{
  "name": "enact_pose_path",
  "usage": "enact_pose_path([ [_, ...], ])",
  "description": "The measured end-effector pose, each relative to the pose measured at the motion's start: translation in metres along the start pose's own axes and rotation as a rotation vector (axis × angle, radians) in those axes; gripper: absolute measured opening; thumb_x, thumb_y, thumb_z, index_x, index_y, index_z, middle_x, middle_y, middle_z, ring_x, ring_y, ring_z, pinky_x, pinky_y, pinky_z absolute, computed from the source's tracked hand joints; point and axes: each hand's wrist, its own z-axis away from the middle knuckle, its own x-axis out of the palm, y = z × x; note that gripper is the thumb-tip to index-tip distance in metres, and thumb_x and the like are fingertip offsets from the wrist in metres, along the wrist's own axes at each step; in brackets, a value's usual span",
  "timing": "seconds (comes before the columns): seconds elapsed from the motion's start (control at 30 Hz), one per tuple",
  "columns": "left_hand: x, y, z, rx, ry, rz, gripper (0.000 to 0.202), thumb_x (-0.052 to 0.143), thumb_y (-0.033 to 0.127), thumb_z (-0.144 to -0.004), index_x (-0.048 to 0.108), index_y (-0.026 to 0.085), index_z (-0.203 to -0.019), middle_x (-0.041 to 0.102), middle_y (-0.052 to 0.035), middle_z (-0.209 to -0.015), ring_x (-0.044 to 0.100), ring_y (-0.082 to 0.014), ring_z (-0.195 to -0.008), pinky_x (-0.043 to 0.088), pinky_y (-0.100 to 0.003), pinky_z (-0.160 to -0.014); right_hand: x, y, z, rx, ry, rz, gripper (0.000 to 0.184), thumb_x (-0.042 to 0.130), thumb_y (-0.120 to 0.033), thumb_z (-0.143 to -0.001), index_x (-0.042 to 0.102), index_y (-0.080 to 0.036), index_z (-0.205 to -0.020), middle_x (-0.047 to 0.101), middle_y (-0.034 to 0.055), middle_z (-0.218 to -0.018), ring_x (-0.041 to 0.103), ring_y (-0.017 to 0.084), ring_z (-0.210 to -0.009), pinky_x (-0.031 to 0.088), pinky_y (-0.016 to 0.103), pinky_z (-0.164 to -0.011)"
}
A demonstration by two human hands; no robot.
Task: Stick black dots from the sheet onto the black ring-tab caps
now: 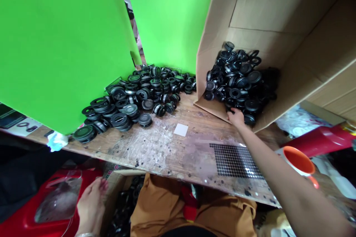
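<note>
My right hand (237, 117) reaches into the front of a cardboard box (213, 113) lying on its side. Its fingers are bent around the edge of a black round part at the foot of a heap of black round parts (240, 81); the part is mostly hidden. Low on the left, my left hand (93, 200) hangs below the table edge beside a red plastic stool (59, 179). Its fingers are loosely stretched, and nothing shows in them. A second pile of black ring-shaped parts (130, 109) lies on the wooden table (191, 155).
A sheet of small black dots (236, 160) and a white square (180, 130) lie on the table. Green panels (61, 44) stand behind the pile. An orange-lined mug (299, 161) and red cylinder (319, 141) are at right. More black parts (122, 207) fill a box below.
</note>
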Motion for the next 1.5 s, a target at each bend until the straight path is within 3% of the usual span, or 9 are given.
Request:
enact_pose_path([
  [0.17, 0.022, 0.048, 0.015, 0.054, 0.032, 0.215, 0.016, 0.072, 0.027, -0.069, 0.068, 0.020, -0.082, 0.068, 0.0029, -0.073, 0.065, -0.0184, -0.075, 0.052, -0.044, -0.096, 0.000, -0.008, 0.022, 0.105, -0.041, -0.137, 0.027, 0.060, -0.036, -0.095, 0.062, -0.015, -0.112, 0.065, 0.0063, -0.110, 0.064, 0.017, -0.093, 0.056, 0.037, -0.082],
  [0.37, 0.055, 0.085, 0.067, 0.216, -0.128, 0.168, 0.033, 0.074, 0.041, -0.071, 0.066, 0.017, -0.092, 0.066, 0.0004, -0.079, 0.065, -0.0176, -0.076, 0.055, -0.038, -0.088, -0.002, -0.023, 0.066, 0.187, -0.114, -0.492, 0.027, 0.069, -0.038, -0.084, 0.058, -0.015, -0.091, 0.063, -0.0018, -0.076, 0.049, 0.006, -0.049, 0.041, 0.019, -0.044],
  [0.53, 0.084, 0.087, 0.118, 0.235, -0.458, 0.062, 0.037, 0.071, 0.049, -0.077, 0.066, 0.018, -0.095, 0.069, -0.0034, -0.088, 0.067, -0.0200, -0.086, 0.053, -0.038, -0.092, -0.006, -0.039, 0.122, 0.249, -0.321, -0.825, 0.046, 0.081, -0.033, -0.054, 0.047, -0.022, -0.084, 0.068, -0.0016, -0.079, 0.041, 0.004, -0.042, 0.027, 0.017, -0.035],
  [0.77, 0.138, 0.075, 0.190, 0.211, -1.098, 0.136, 0.074, 0.076, 0.048, -0.076, 0.044, 0.023, -0.137, 0.047, -0.0143, -0.146, 0.048, -0.0257, -0.133, 0.042, -0.040, -0.108, 0.003, -0.064, 0.220, 0.412, -0.645, -1.017, 0.046, 0.082, -0.028, -0.057, 0.052, -0.020, -0.091, 0.068, -0.0001, -0.082, 0.039, 0.002, -0.041, 0.027, 0.016, -0.035],
  [0.87, 0.145, 0.070, 0.206, 0.089, -1.164, 0.178, 0.056, 0.066, 0.048, -0.085, 0.046, 0.024, -0.132, 0.058, -0.0104, -0.130, 0.057, -0.0219, -0.119, 0.045, -0.037, -0.103, -0.001, -0.067, 0.245, 0.439, -0.800, -1.032, 0.042, 0.083, -0.032, -0.063, 0.056, -0.020, -0.093, 0.067, -0.0002, -0.086, 0.045, 0.003, -0.043, 0.032, 0.016, -0.037],
  [1.0, 0.140, 0.074, 0.202, -0.141, -1.034, 0.322, 0.032, 0.068, 0.044, -0.085, 0.052, 0.023, -0.102, 0.060, 0.0013, -0.089, 0.060, -0.0136, -0.080, 0.052, -0.027, -0.071, -0.027, -0.043, 0.234, 0.259, -0.966, -0.641, 0.037, 0.071, -0.046, -0.077, 0.060, -0.018, -0.099, 0.068, 0.0038, -0.084, 0.059, 0.011, -0.053, 0.042, 0.022, -0.044],
  [1.17, 0.134, 0.087, 0.189, -0.241, -0.968, 0.405, 0.043, 0.059, 0.062, -0.085, 0.053, 0.019, -0.085, 0.054, 0.0019, -0.074, 0.052, -0.0114, -0.064, 0.049, -0.022, -0.054, -0.053, 0.004, 0.185, -0.251, -0.520, 0.114, 0.026, 0.049, -0.041, -0.086, 0.059, -0.019, -0.079, 0.062, 0.0041, -0.071, 0.057, 0.018, -0.062, 0.045, 0.031, -0.062],
  [1.33, 0.137, 0.090, 0.196, -0.276, -0.927, 0.299, 0.059, 0.049, 0.076, -0.080, 0.053, 0.018, -0.073, 0.049, 0.0017, -0.060, 0.044, -0.0110, -0.049, 0.038, -0.020, -0.037, -0.045, 0.013, 0.171, -0.399, -0.487, 0.299, 0.016, 0.047, -0.024, -0.083, 0.059, -0.020, -0.074, 0.060, 0.0051, -0.079, 0.056, 0.020, -0.075, 0.041, 0.032, -0.075],
  [1.5, 0.139, 0.085, 0.200, -0.156, -0.874, 0.234, 0.058, 0.049, 0.073, -0.083, 0.054, 0.017, -0.066, 0.050, 0.0012, -0.055, 0.046, -0.0102, -0.049, 0.039, -0.020, -0.046, -0.033, 0.007, 0.176, -0.467, -0.498, 0.470, 0.018, 0.047, -0.018, -0.086, 0.062, -0.019, -0.076, 0.062, 0.0069, -0.086, 0.057, 0.021, -0.082, 0.039, 0.030, -0.076],
])
